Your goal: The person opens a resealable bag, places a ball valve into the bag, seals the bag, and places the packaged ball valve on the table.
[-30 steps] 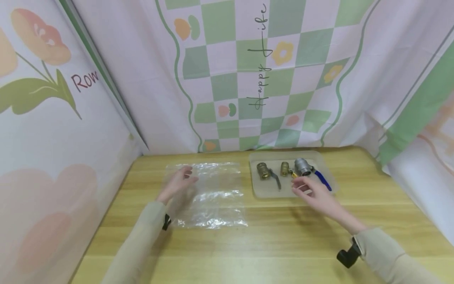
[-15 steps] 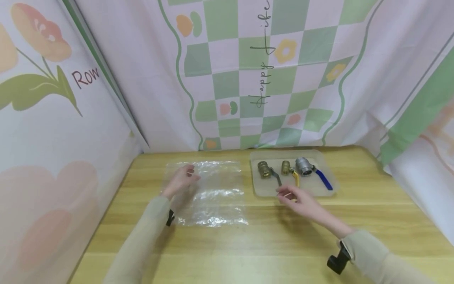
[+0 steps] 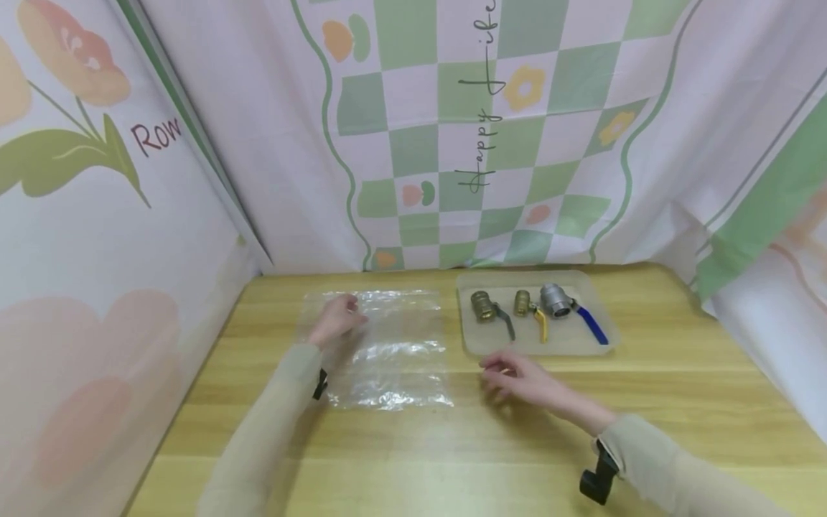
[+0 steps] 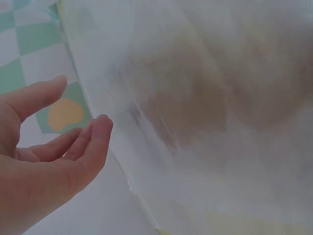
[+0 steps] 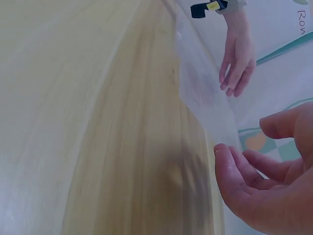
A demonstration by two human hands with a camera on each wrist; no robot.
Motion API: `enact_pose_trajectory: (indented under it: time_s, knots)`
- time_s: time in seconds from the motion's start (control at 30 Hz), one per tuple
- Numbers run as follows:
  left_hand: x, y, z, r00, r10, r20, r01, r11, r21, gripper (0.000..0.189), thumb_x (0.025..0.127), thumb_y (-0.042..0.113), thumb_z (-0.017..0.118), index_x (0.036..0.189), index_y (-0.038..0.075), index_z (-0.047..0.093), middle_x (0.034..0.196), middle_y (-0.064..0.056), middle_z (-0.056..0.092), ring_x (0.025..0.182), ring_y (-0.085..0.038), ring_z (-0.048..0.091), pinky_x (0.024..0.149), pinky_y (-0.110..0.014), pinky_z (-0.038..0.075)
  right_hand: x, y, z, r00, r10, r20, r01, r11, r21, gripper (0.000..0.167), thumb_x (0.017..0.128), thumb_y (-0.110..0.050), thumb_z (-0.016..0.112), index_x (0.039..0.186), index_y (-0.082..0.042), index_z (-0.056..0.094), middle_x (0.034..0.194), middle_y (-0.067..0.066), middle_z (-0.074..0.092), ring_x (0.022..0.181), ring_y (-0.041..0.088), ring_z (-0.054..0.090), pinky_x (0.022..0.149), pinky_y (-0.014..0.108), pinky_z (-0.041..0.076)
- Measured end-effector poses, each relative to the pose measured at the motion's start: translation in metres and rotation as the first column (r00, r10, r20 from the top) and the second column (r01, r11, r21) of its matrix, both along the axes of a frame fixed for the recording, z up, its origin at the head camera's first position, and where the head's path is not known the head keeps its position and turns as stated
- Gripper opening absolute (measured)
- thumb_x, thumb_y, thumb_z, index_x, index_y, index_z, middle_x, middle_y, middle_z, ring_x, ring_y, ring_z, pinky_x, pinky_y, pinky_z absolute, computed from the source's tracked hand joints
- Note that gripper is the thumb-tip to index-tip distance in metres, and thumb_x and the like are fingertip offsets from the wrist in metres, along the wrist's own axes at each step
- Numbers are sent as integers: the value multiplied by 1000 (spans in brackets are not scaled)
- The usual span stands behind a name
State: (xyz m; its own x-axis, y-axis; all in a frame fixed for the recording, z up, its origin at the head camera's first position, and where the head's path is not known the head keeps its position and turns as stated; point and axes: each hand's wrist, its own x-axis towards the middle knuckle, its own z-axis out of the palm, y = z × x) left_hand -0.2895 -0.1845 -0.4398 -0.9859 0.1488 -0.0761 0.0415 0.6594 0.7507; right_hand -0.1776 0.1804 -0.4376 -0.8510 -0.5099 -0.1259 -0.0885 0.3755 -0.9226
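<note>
One clear plastic bag (image 3: pixel 403 366) flat on the wooden table (image 3: pixel 413 463)

Lies spread out left of the translucent tray (image 3: pixel 474 342), creased, catches light in bright streaks. Above the bag's left part, the left hand (image 3: pixel 337 319): empty, fingers loosely bent, thumb apart from the fingertips. Past the bag's right edge, near the tray's front rim, the right hand (image 3: pixel 522 378): empty too, fingers loosely curved, gap to the thumb, shadow below. In the tray, side by side: a brass valve with a dark lever (image 3: pixel 482 306), a smaller brass valve with a yellow lever (image 3: pixel 522 303) and a silver valve with a blue lever (image 3: pixel 554 299). Behind the table, a green-and-white checked curtain (image 3: pixel 410 100).
</note>
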Motion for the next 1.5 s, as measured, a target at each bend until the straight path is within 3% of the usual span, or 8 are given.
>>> enact_pose_trajectory:
  time_s: [0.23, 0.47, 0.67, 0.93, 1.27, 1.5]
  knots:
    - [-6, 5, 0, 998, 52, 37, -51, 998, -31, 58, 88, 7, 69, 135, -14, 45, 126, -30, 60, 115, -40, 60, 102, -47, 54, 0, -12, -3, 995, -5, 103, 8, 1000, -27, 50, 101, -14, 53, 133, 22, 40, 121, 37, 60, 106, 40, 67, 92, 41, 61]
    - [-6, 5, -1, 990, 114, 82, -114, 993, -7, 57, 88, 7, 69, 137, -13, 45, 127, -29, 60, 114, -39, 61, 101, -45, 55, 2, -20, -3, 983, -42, 178, 45, 999, -13, 54, 100, -15, 54, 135, 22, 37, 126, 36, 57, 112, 38, 66, 98, 40, 58]
    - [-12, 6, -4, 977, 161, 140, -167, 985, 36, 57, 89, 6, 68, 137, -12, 44, 130, -30, 58, 114, -38, 63, 102, -42, 55, 3, -25, -5, 972, -42, 230, 58, 996, -62, 55, 99, -12, 52, 136, 24, 33, 131, 39, 52, 115, 40, 64, 100, 37, 57]
    - [-18, 6, -6, 968, 190, 161, -197, 980, 26, 55, 89, 5, 67, 137, -13, 45, 135, -31, 55, 111, -37, 66, 102, -40, 56, 5, -37, -9, 958, -17, 286, 63, 986, -152, 56, 99, -10, 51, 136, 25, 30, 134, 42, 47, 120, 43, 61, 103, 40, 55]
    - [-23, 10, -8, 960, 203, 192, -228, 967, 113, 54, 89, -1, 64, 137, -15, 44, 137, -32, 53, 111, -40, 66, 95, -36, 60, 5, -45, -14, 950, -34, 310, 91, 981, -171, 54, 99, -10, 50, 137, 24, 30, 137, 42, 43, 117, 39, 63, 103, 40, 56]
    - [-22, 12, -7, 957, 203, 205, -231, 965, 121, 52, 89, -1, 64, 136, -14, 44, 135, -32, 54, 110, -39, 67, 94, -36, 60, 5, -47, -14, 947, -17, 322, 80, 979, -185, 56, 99, -12, 51, 138, 23, 30, 138, 41, 43, 117, 38, 62, 104, 42, 55]
